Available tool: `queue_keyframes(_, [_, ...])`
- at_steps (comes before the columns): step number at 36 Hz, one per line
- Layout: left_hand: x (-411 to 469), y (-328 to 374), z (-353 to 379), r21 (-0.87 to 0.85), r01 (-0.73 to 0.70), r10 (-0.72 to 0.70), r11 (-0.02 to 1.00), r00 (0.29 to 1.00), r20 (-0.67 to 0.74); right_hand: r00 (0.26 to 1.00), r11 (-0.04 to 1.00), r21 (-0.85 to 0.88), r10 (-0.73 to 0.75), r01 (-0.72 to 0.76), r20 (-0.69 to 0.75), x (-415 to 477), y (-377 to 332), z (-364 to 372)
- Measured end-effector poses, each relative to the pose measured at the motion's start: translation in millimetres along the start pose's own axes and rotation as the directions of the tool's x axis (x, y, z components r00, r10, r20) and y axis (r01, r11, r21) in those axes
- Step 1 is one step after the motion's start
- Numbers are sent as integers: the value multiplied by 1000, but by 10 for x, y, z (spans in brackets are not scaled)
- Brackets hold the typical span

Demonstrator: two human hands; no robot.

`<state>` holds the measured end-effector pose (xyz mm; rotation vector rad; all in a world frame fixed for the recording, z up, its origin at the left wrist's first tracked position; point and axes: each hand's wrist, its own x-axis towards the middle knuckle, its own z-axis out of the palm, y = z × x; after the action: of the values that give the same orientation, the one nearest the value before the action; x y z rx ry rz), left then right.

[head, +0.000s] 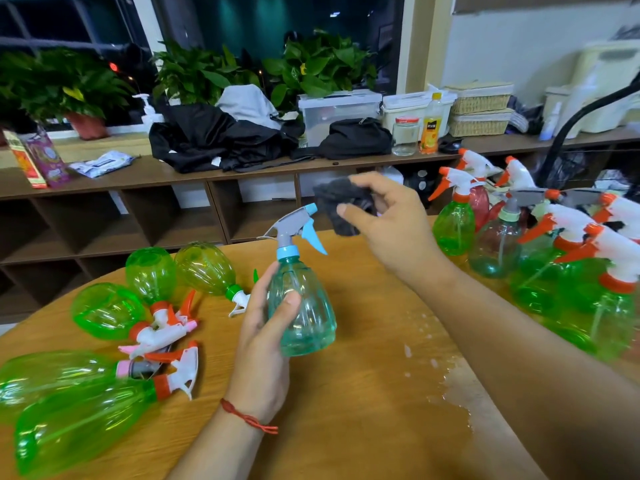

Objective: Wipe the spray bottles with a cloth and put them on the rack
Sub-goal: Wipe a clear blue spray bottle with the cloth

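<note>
Teal plastic, clear enough to see through, marks the spray bottle (304,306) we take to be the one in hand. It is held just above the wooden table (346,427), its long axis close to vertical, with the grey-and-blue trigger head (294,225) on top and the nozzle aimed right. The left hand (261,341) wraps the bottle's belly from the left, thumb across the front. The right hand (391,223) is raised beyond it, fingers and thumb bunched round a dark grey cloth (341,202). That cloth hangs up and to the right of the bottle, just beside the nozzle tip; we cannot tell whether the two touch. The right hand is thus the nearer one to the head, and we judge the wipe would start there and run down the upright body. Green bottles (104,310) lie on their sides at the table's left, while standing bottles (453,230) crowd its right edge. We cannot make out a rack under them. A puddle (453,389) spreads on the wood beneath the right forearm.
</note>
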<state>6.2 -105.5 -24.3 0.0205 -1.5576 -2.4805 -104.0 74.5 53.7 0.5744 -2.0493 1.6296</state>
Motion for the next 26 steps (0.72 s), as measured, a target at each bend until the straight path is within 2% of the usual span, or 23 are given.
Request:
queue_keyframes(2, [-9, -15, 12, 1, -11, 11, 1000, 1000, 12, 999, 999, -8, -42, 42, 14, 30, -19, 34])
queue_keyframes(4, [-14, -10, 16, -24, 0, 0, 1000, 1000, 17, 988, 991, -72, -100, 109, 121, -24, 2, 80])
queue_keyframes(7, [5, 18, -11, -49, 13, -14, 999, 1000, -8, 972, 986, -129, -71, 102, 225, -98, 27, 91])
queue_keyframes(8, [10, 20, -21, -43, 5, -5, 999, 1000, -6, 976, 991, -105, -57, 80, 209, -95, 23, 80])
queue_keyframes(12, [-1, 8, -13, -38, -25, 26, 999, 999, 26, 995, 995, 4, -98, 98, 2, -14, -13, 101])
queue_keyframes(15, [-10, 2, -13, -43, -19, 21, 999, 999, 42, 990, 996, -21, -89, 92, 110, -59, -15, 148])
queue_keyframes(17, [7, 23, -35, -51, -23, 24, 998, 999, 26, 979, 994, -82, -48, 66, 196, -113, -1, 142])
queue_keyframes(19, [35, 34, -57, -40, -47, 47, 998, 999, 10, 972, 997, -72, 6, 12, 236, -129, 0, 101])
queue_keyframes(24, [31, 1, -66, 45, -105, 102, 994, 993, 50, 998, 1000, 8, -21, 21, 52, -94, -87, 91])
queue_keyframes(26, [13, -17, -56, 35, -92, 90, 995, 994, 60, 998, 999, 5, -37, 36, 57, -120, -109, 155])
